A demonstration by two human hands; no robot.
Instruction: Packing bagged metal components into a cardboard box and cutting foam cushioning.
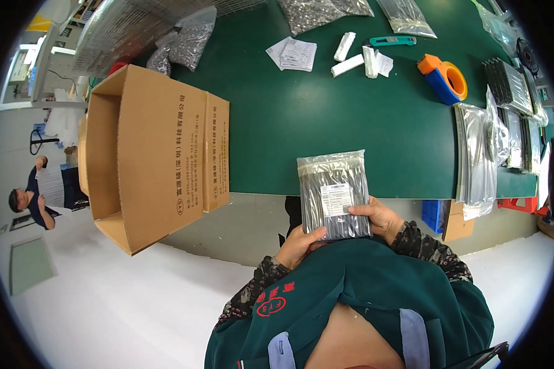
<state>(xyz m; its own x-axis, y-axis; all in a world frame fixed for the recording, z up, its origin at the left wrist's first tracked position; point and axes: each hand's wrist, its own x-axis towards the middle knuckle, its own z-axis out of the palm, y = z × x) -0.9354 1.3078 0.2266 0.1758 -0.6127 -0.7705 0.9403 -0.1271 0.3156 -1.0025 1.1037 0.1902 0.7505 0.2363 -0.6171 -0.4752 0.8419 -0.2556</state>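
Between my two hands is a clear plastic bag of dark grey rods [314, 203], held upright near the table's front edge with a white printed label on its face. My left hand [298, 244] grips its lower left corner, thumb on the front. On the right side, my right hand [381, 218] holds the edge with the thumb lying by the label. The fingers behind the bag are hidden. To the left, an open cardboard box [160, 147] lies on its side at the table's edge.
On the green table [264, 135] are paper slips [295, 54], white rolled pieces [349, 66], a teal utility knife [393, 40] and an orange-and-blue tape dispenser [444, 80]. Bagged rods [474, 157] overhang the right edge. Bags of small metal parts [194, 40] sit behind the box. A person [40, 194] stands far left.
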